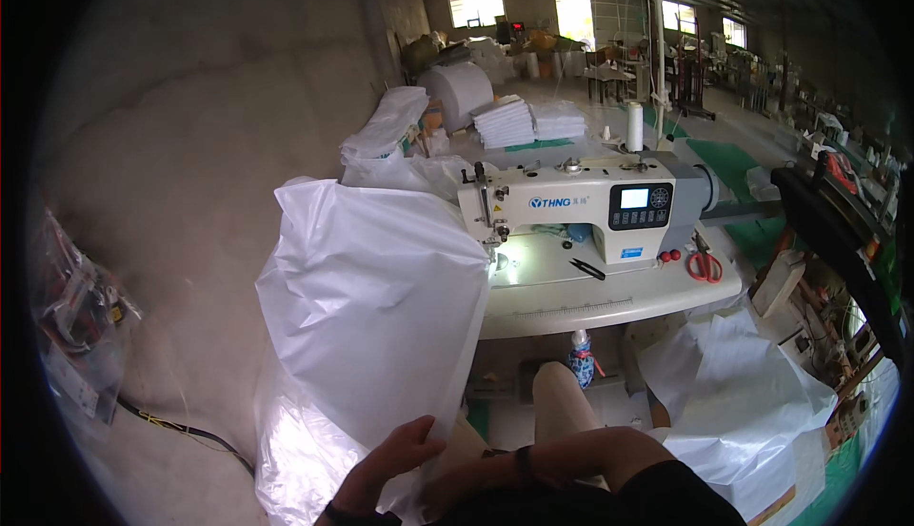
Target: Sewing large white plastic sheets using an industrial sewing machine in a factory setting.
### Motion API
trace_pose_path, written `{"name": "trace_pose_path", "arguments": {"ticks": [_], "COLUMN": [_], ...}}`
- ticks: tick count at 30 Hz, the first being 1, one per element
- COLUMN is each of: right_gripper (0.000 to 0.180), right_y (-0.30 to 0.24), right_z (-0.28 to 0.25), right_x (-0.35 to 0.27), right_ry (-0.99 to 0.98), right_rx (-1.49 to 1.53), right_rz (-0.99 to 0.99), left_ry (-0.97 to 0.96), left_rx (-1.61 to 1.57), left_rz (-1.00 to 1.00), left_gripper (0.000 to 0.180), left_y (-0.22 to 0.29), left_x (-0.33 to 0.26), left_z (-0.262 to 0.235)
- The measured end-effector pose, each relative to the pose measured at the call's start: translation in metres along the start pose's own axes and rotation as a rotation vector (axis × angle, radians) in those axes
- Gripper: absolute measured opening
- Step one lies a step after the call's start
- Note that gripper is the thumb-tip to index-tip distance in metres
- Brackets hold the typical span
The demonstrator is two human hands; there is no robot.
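Your left hand point(395, 459) comes in at the lower edge, fingers curled and thumb up, pinching the near edge of a big white plastic sheet point(376, 302). Your right hand point(447, 493) crosses under the left forearm and sits behind that edge; it touches the sheet, but whether it grips is not visible. A dark band sits on your right wrist.

The sheet rises from your hands and drapes over the left end of the sewing table point(609, 302), its top fold level with the needle end of the machine. More of it spills down toward the floor at the table's left.

The white sewing machine point(590, 204) stands along the table's far edge, with a small lit panel on its front and a lamp glowing at the needle. Black thread snips point(587, 268) lie mid-table, just in front of the machine. Red-handled scissors point(705, 266) lie near the right end. A white thread cone point(634, 126) stands behind the machine. Another white sheet point(752, 402) lies crumpled on the floor below the table's right end.
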State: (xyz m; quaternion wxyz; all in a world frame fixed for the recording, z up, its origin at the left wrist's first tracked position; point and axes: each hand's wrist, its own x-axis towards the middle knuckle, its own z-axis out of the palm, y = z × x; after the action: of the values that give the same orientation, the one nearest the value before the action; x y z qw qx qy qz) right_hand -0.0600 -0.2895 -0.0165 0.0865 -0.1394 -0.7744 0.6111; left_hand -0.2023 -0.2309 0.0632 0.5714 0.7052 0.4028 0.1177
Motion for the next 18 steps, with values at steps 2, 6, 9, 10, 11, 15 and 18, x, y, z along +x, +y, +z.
{"name": "trace_pose_path", "arguments": {"ticks": [2, 6, 9, 10, 11, 15, 18], "right_gripper": [0.042, 0.036, 0.026, 0.022, 0.02, 0.024, 0.024], "right_y": [-0.017, -0.032, -0.014, -0.006, 0.002, 0.026, 0.024], "right_z": [-0.008, -0.045, -0.11, -0.138, -0.171, -0.275, -0.311], "right_x": [-0.017, -0.023, -0.064, -0.09, -0.108, -0.132, -0.109], "right_ry": [-0.007, -0.199, -0.243, 0.052, 0.185, 1.303, 1.259], "right_rx": [0.362, 0.129, -0.085, 0.112, -0.157, -0.887, -0.903], "right_rz": [-0.03, -0.055, 0.438, 0.629, 0.722, 0.739, 0.861], "left_ry": [-0.094, -0.159, 0.019, 0.001, 0.011, -0.2, -0.313], "left_rx": [0.09, 0.137, 0.527, 0.522, 0.496, 0.374, 0.426], "left_rz": [-0.111, -0.232, 0.089, 0.01, 0.05, -0.032, -0.045], "left_gripper": [0.036, 0.039, 0.035, 0.03, 0.03, 0.023, 0.023], "left_y": [0.008, 0.008, 0.002, 0.002, 0.003, 0.016, 0.024], "left_x": [0.002, 0.004, 0.002, 0.002, 0.004, 0.017, 0.024], "left_z": [-0.006, 0.004, 0.028, 0.036, 0.043, 0.059, 0.06]}}
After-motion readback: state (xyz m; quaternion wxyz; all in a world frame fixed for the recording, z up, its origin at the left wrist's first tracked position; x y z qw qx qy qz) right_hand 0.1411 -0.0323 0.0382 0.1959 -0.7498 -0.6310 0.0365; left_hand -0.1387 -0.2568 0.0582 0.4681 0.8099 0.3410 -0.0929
